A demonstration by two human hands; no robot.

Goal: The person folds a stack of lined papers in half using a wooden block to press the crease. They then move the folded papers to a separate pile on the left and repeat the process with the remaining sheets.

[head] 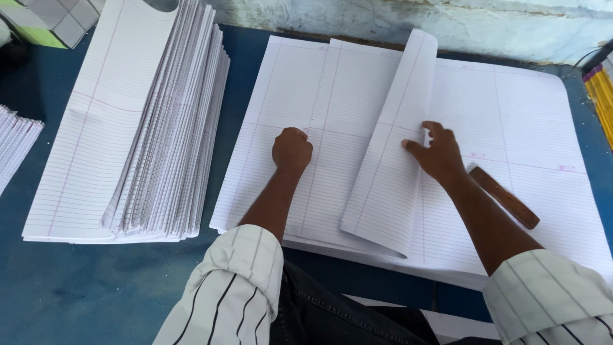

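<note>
A large stack of ruled sheets (pixel 511 128) is spread flat on the blue counter (pixel 96 287), in front of a pale, worn wall (pixel 415 19). The left hand (pixel 292 150) is closed into a fist and is pressed knuckles-down on the left half of the stack, with nothing held in it. A single ruled sheet (pixel 389 160) is folded over towards the middle, its upper part curling up off the stack. The right hand (pixel 437 152) is laid on the edge of this folded sheet, the fingers partly spread and bent; the sheet appears to be pinched lightly between thumb and fingers, though the grip is not clearly seen. Just beside the right wrist, a brown flat stick (pixel 504 197) is lying on the stack. To the left, well apart from the hands, a fanned pile of folded ruled sheets (pixel 153 128) is resting on the counter. Striped white sleeves (pixel 230 294) are rolled back on both forearms. Yellow pencils (pixel 601 96) are seen at the right edge.
</note>
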